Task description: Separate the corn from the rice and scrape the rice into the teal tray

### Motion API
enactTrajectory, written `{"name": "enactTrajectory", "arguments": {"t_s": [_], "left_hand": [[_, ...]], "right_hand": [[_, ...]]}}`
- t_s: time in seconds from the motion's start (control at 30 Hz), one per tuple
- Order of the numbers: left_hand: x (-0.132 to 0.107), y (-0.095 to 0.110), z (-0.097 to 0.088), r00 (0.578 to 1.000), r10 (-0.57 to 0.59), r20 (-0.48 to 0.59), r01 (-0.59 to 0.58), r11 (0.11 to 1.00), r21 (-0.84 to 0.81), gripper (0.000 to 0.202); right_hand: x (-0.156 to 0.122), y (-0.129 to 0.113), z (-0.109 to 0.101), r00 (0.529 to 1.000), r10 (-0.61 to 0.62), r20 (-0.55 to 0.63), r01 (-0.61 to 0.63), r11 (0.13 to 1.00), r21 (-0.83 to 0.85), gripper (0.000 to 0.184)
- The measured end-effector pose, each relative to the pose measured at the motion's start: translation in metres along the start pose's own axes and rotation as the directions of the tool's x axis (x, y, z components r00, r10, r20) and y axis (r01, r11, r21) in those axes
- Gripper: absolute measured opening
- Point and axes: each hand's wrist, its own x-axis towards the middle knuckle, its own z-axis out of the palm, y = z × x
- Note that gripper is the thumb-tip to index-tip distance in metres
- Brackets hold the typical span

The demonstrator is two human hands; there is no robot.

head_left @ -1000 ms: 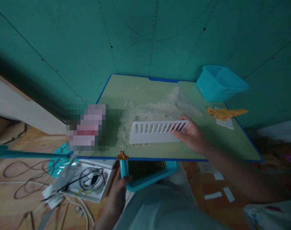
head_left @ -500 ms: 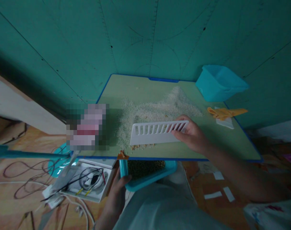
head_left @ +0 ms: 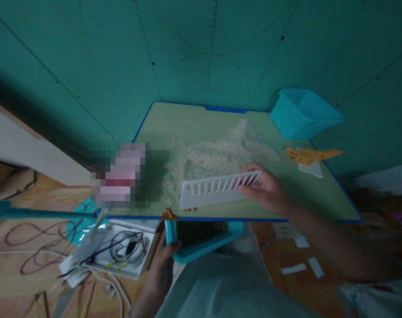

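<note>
My right hand (head_left: 267, 189) grips the right end of a white slotted plastic plate (head_left: 214, 197), its thumb over the slots. The plate is tilted with its lower edge near the front of the green tabletop (head_left: 306, 198). Behind it spreads a layer of pale, rice-like grains (head_left: 217, 152), heaped highest at the back right. A few yellowish-brown bits (head_left: 188, 210) lie under the plate's lower left edge. Below the table edge, my left hand (head_left: 166, 254) is closed on the left end of a turquoise tray (head_left: 209, 248) holding dark green grains (head_left: 201, 232).
A turquoise bin (head_left: 303, 117) stands at the back right corner, an orange cloth (head_left: 311, 155) near it. On the left edge sits a blurred-out pink and white item (head_left: 121, 174). An open white box with cables (head_left: 124, 251) lies on the floor, left.
My right hand has drawn the slotted plate slightly toward the front edge, and its left end is lower. Fewer yellowish bits show below it. The left hand and tray stay put.
</note>
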Motion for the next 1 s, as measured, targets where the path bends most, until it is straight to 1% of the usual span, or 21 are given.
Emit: {"name": "enactTrajectory", "arguments": {"t_s": [0.1, 0.23, 0.4, 0.57, 0.77, 0.9, 1.0], "left_hand": [[0.000, 0.000, 0.001, 1.000, 0.013, 0.009, -0.013, 1.000, -0.003, 0.060], [-0.003, 0.002, 0.004, 1.000, -0.017, 0.002, 0.017, 1.000, 0.003, 0.058], [-0.005, 0.003, 0.006, 1.000, -0.024, 0.002, 0.024, 1.000, -0.001, 0.058], [-0.003, 0.001, 0.003, 1.000, -0.027, 0.011, 0.027, 1.000, 0.004, 0.054], [-0.001, -0.003, -0.003, 0.999, -0.039, 0.025, 0.039, 0.999, 0.001, 0.053], [-0.002, -0.002, -0.002, 0.999, -0.039, 0.011, 0.039, 0.999, 0.001, 0.054], [-0.002, 0.001, 0.001, 0.999, -0.039, 0.026, 0.039, 0.999, 0.020, 0.053]], "right_hand": [[-0.002, 0.000, 0.000, 1.000, 0.000, 0.005, 0.000, 1.000, 0.005, 0.022], [-0.004, 0.000, -0.001, 1.000, -0.009, 0.015, 0.009, 1.000, 0.008, 0.021], [-0.007, -0.001, -0.001, 1.000, -0.009, 0.021, 0.009, 1.000, 0.006, 0.021], [-0.011, 0.000, 0.000, 0.998, -0.038, 0.043, 0.038, 0.999, 0.000, 0.017], [-0.016, -0.005, 0.000, 0.998, -0.035, 0.045, 0.035, 0.999, 0.002, 0.017], [-0.020, -0.007, 0.000, 0.997, -0.061, 0.054, 0.061, 0.998, -0.002, 0.016], [-0.024, -0.004, -0.001, 0.997, -0.059, 0.058, 0.059, 0.998, 0.003, 0.016]]}}
